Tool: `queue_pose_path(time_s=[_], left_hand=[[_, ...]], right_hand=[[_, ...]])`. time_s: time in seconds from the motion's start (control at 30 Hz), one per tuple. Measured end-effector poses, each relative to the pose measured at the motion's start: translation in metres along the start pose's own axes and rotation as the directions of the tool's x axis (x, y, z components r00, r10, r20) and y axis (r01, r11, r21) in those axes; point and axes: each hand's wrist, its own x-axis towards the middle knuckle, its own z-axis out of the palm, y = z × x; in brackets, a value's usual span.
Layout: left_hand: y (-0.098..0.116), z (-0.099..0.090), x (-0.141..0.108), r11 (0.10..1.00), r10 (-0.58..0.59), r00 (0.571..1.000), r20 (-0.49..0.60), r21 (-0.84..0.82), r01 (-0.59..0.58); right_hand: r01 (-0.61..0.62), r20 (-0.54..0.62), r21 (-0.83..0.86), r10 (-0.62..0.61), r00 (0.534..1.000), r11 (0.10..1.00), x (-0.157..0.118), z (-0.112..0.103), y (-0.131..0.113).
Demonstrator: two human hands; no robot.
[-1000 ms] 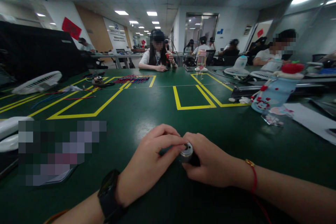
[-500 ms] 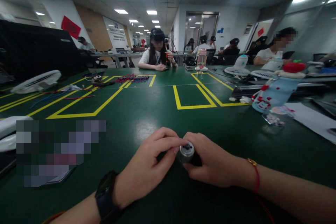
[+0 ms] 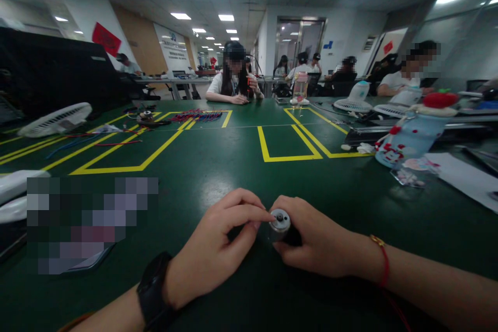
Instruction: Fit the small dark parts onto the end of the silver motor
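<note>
Metal cylinder: nearly upright, round end face up, dark stub at its centre; base hidden, contact with bench cannot be told.
Right hand: grip closed around the metal cylinder, thumb on the near side.
Left hand: grip partly open, index fingertip touching the left edge of the end face, thumb apart from it.
Wrists: black watch on the left, red cord on the right.
Bench, right: blue bottle near white paper.
Bench, beyond: yellow tape, red and blue wires, seated person at the far edge.
</note>
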Motion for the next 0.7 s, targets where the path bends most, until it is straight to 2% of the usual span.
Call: queue_pose_path(time_s=[0.17,0.3,0.37,0.47,0.57,0.7], left_hand=[[-0.003,-0.003,-0.001,0.999,-0.035,0.999,-0.038,0.010,0.035],[-0.014,-0.010,0.003,0.983,-0.170,0.980,-0.099,0.056,0.176],[-0.023,-0.015,0.005,0.953,-0.297,0.948,-0.116,0.022,0.301],[-0.036,-0.022,0.007,0.886,-0.462,0.874,-0.148,-0.107,0.451],[-0.044,-0.024,0.007,0.862,-0.502,0.844,-0.189,-0.196,0.468],[-0.045,-0.023,0.005,0.866,-0.496,0.850,-0.177,-0.176,0.468]], right_hand=[[0.008,-0.017,0.003,-0.008,1.000,1.000,-0.001,0.001,0.002],[0.015,-0.022,0.030,-0.014,1.000,0.999,-0.001,0.001,0.003],[0.015,-0.017,0.033,-0.014,1.000,0.999,-0.001,0.000,0.003],[0.002,-0.013,0.025,-0.001,1.000,1.000,-0.001,-0.001,0.002],[-0.002,-0.014,0.018,0.002,1.000,1.000,-0.001,0.000,0.002],[0.002,-0.015,0.017,-0.002,1.000,1.000,-0.001,-0.001,0.001]])
